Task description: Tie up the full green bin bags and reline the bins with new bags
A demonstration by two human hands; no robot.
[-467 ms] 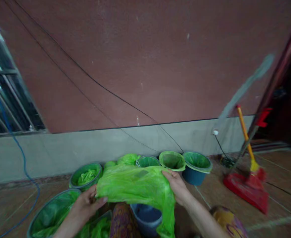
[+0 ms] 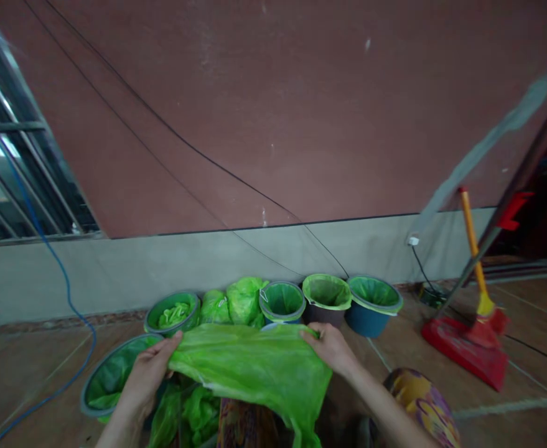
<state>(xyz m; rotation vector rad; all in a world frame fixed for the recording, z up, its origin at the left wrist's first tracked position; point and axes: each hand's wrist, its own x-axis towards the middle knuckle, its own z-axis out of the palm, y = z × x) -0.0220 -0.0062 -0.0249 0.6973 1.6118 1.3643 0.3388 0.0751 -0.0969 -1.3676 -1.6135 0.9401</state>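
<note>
Over the floor, just this side of the buckets, one green sheet hangs stretched between two hands! Left hand pinches an upper corner, right hand grips near the other, fingers closed on plastic at both ends. Danger, I'd say, is a tear: it looks thin, and a hard pull apart could split it. That loose tail, dangling at the right, could snag on the patterned cloth below. And the position? Top edge about level with the fingers, the rest sagging beneath them.
</note>
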